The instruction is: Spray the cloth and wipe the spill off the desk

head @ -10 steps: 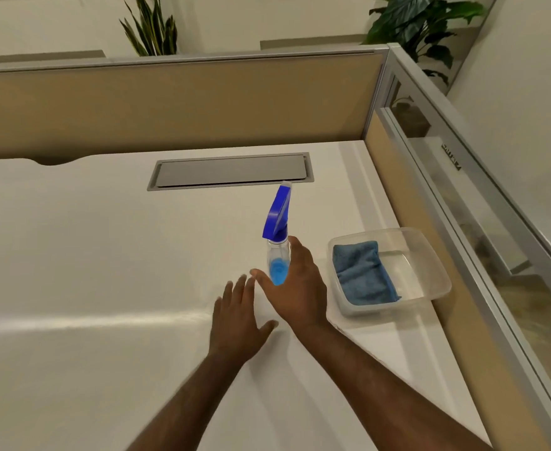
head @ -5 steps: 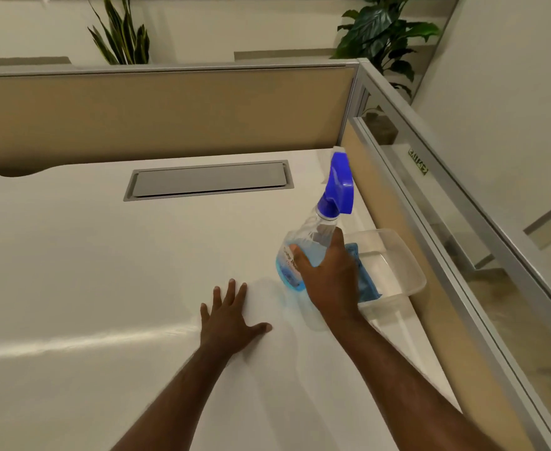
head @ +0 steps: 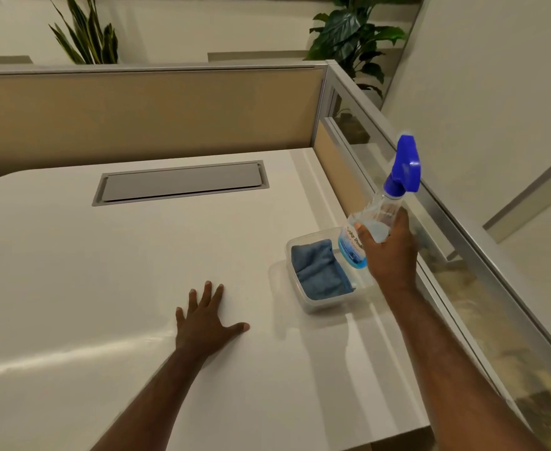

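My right hand (head: 392,252) grips a clear spray bottle (head: 376,219) with blue liquid and a blue trigger head, held tilted in the air above the right side of a clear plastic tub (head: 313,305). A folded blue cloth (head: 316,271) lies inside that tub at the desk's right side. My left hand (head: 204,320) rests flat on the white desk (head: 104,271), fingers spread, to the left of the tub. I cannot make out a spill on the glossy desk surface.
A grey cable hatch (head: 183,183) is set into the desk at the back. Tan partition panels (head: 137,115) wall the back, and a glass partition with a metal rail (head: 446,216) runs along the right. Potted plants stand behind the partitions.
My right hand has lifted the spray bottle off the desk and carried it rightward and up, over the tub. The left hand has stayed flat on the desk.
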A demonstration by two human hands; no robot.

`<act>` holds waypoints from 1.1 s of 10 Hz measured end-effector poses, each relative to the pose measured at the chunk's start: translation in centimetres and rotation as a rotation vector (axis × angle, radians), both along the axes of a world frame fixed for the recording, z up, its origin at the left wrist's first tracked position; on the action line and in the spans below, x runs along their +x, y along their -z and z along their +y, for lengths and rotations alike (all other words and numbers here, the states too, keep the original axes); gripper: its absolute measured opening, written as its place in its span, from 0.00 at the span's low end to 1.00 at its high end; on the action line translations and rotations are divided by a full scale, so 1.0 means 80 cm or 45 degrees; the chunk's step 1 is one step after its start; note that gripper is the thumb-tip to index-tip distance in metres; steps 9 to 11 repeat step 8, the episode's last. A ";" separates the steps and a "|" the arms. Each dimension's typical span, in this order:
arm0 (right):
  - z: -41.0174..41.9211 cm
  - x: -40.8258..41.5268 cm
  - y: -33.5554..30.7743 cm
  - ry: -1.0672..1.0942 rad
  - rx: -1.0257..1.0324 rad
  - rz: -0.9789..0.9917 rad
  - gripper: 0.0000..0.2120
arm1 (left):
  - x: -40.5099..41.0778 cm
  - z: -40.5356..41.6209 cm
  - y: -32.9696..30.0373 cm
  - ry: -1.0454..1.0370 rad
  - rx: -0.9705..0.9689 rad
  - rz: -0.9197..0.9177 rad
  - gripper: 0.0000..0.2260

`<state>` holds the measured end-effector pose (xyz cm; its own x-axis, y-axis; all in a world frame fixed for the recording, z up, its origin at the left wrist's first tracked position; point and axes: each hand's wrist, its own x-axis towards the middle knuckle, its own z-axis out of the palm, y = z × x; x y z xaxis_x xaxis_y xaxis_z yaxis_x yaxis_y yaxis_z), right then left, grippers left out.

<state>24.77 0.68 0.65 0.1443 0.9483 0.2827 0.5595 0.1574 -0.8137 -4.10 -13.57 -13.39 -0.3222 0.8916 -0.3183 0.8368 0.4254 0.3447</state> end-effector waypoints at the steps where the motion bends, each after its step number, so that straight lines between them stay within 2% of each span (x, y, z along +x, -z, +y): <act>1: 0.008 0.009 0.029 -0.001 -0.074 -0.065 0.28 | 0.000 0.000 0.001 0.000 -0.002 0.006 0.50; 3: 0.015 0.013 0.063 0.016 -0.195 -0.059 0.28 | 0.000 -0.001 0.001 -0.005 0.016 0.012 0.50; 6: 0.019 0.015 0.068 0.092 -0.197 -0.087 0.29 | 0.000 0.000 -0.001 -0.021 0.010 0.004 0.50; 7: 0.013 0.017 0.061 0.071 -0.157 -0.001 0.33 | -0.001 -0.001 -0.004 -0.003 -0.021 0.031 0.50; 8: -0.007 0.011 0.049 0.204 0.004 0.127 0.34 | 0.002 0.000 -0.006 0.013 0.009 0.030 0.50; 11: -0.007 0.011 0.049 0.204 0.004 0.127 0.34 | 0.002 0.000 -0.006 0.013 0.009 0.030 0.50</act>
